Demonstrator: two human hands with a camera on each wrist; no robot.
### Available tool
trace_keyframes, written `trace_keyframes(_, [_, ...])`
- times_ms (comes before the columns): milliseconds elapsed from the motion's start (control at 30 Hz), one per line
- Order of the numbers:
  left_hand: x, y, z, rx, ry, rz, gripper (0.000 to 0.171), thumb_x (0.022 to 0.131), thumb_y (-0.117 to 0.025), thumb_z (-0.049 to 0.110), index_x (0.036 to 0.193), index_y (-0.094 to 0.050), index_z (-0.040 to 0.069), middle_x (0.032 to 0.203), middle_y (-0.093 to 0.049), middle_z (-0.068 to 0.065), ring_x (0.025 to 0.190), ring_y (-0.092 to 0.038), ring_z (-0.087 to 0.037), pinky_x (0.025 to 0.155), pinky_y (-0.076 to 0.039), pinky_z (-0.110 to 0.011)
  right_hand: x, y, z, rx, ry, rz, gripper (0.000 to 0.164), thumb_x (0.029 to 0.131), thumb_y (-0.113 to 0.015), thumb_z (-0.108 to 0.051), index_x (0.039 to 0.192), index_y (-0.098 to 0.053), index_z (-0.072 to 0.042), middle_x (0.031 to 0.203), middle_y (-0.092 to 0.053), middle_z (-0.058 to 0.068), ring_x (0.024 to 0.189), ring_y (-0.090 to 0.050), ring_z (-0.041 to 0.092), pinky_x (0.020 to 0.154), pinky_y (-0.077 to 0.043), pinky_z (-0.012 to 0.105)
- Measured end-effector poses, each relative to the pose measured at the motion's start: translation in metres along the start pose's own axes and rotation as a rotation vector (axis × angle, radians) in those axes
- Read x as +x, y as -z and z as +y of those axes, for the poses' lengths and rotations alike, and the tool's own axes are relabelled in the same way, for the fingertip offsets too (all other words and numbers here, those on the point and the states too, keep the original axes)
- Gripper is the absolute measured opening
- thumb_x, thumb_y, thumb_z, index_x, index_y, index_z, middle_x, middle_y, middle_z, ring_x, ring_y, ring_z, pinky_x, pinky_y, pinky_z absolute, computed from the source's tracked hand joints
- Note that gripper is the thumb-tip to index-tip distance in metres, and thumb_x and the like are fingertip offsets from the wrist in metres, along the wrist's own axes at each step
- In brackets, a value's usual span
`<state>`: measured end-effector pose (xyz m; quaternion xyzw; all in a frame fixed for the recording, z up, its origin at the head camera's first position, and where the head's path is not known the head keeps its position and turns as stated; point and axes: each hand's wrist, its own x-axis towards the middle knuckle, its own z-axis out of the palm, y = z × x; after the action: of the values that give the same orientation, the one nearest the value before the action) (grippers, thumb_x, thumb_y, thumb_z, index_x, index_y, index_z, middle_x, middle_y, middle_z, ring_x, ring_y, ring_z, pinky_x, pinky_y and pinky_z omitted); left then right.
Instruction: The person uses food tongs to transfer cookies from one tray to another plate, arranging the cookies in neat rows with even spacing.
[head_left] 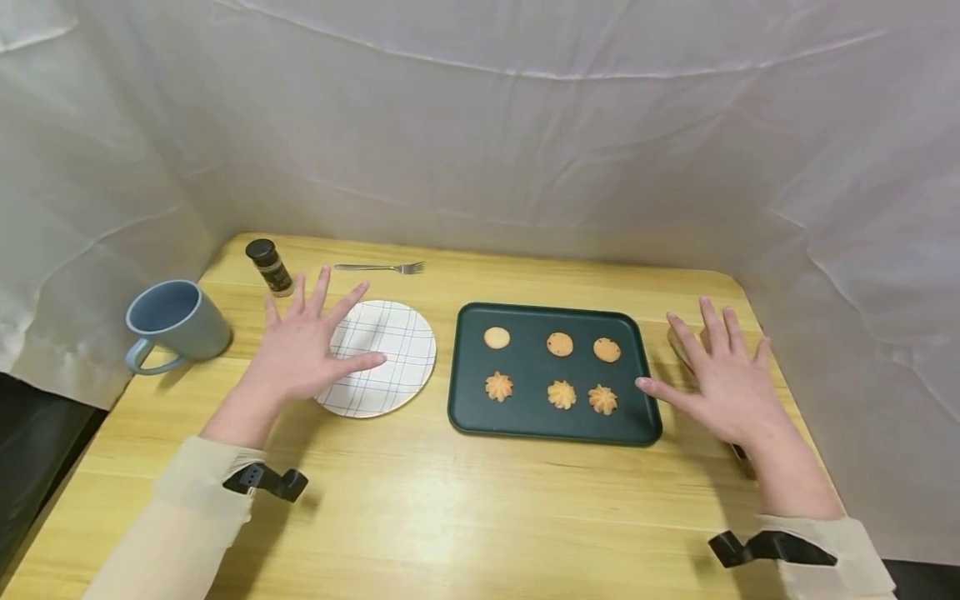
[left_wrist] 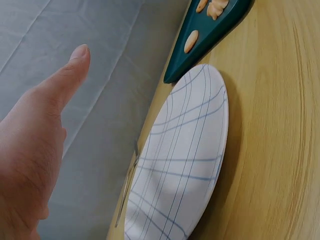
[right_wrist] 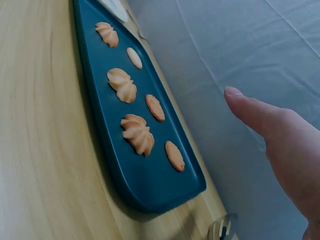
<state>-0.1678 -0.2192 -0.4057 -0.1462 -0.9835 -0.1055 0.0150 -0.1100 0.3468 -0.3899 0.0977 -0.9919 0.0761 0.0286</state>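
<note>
My left hand (head_left: 296, 350) is held over the left side of a white plate (head_left: 390, 358) with blue grid lines, fingers spread, holding nothing. My right hand (head_left: 727, 392) hovers with spread fingers beside the right edge of a dark green tray (head_left: 555, 429), likewise holding nothing. On the tray lie three flat round cookies (head_left: 559, 344) in the far row and three swirled, flower-shaped cookies (head_left: 561, 394) in the near row. Partly hidden beneath the right hand is a light brown object (head_left: 678, 346); its kind does not show.
A blue-grey mug (head_left: 187, 325) stands at the left table edge. Behind the left hand is a small black-capped jar (head_left: 270, 267), and a fork (head_left: 382, 267) lies beyond the plate. Pale cloth (head_left: 510, 150) hangs around the wooden table (head_left: 420, 508).
</note>
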Motion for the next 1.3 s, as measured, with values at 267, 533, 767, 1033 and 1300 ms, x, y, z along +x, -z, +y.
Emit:
trace_keyframes(267, [-0.005, 0.003, -0.010, -0.045, 0.038, 0.000, 0.106, 0.085, -0.053, 0.090, 0.170, -0.012, 0.040, 0.174, 0.014, -0.012, 0.156, 0.013, -0.049, 0.108, 0.003, -0.086, -0.006, 0.002, 0.016, -0.013, -0.026, 0.016, 0.107, 0.093, -0.065, -0.072, 0.171, -0.017, -0.017, 0.175, 0.013, 0.015, 0.155, 0.002, 0.055, 0.105, -0.002, 0.089])
trace_keyframes(533, [-0.008, 0.002, -0.019, -0.096, 0.067, 0.004, 0.106, 0.088, -0.054, 0.086, 0.170, -0.006, 0.040, 0.175, 0.014, -0.010, 0.156, 0.000, -0.054, 0.110, -0.001, -0.084, -0.014, 0.002, 0.029, 0.032, -0.069, 0.025, 0.107, 0.094, -0.065, -0.070, 0.172, -0.011, -0.020, 0.175, 0.018, 0.011, 0.156, 0.007, 0.052, 0.109, -0.002, 0.086])
trace_keyframes(767, [-0.010, 0.001, -0.025, -0.143, 0.099, 0.002, 0.105, 0.091, -0.054, 0.084, 0.171, -0.005, 0.036, 0.175, 0.012, -0.012, 0.155, -0.007, -0.055, 0.110, -0.011, -0.084, -0.020, -0.004, 0.039, 0.083, -0.112, 0.038, 0.107, 0.094, -0.067, -0.066, 0.172, -0.011, -0.019, 0.174, 0.018, 0.014, 0.153, -0.001, 0.059, 0.105, -0.012, 0.087])
trace_keyframes(1033, [-0.009, -0.003, -0.030, -0.234, 0.144, -0.008, 0.104, 0.093, -0.054, 0.081, 0.171, -0.004, 0.034, 0.175, 0.005, -0.017, 0.151, -0.016, -0.060, 0.108, -0.020, -0.083, -0.028, -0.008, 0.048, 0.135, -0.178, 0.055, 0.108, 0.097, -0.068, -0.063, 0.171, -0.007, -0.014, 0.174, 0.015, 0.018, 0.151, -0.006, 0.062, 0.093, -0.025, 0.089])
trace_keyframes(1300, [-0.012, -0.010, -0.040, -0.314, 0.182, 0.006, 0.104, 0.095, -0.057, 0.077, 0.172, -0.006, 0.027, 0.171, -0.013, -0.029, 0.148, -0.021, -0.062, 0.109, -0.018, -0.083, -0.034, -0.016, 0.056, 0.213, -0.225, 0.078, 0.108, 0.098, -0.070, -0.057, 0.170, -0.007, -0.006, 0.172, 0.006, 0.028, 0.150, -0.010, 0.062, 0.089, -0.028, 0.089])
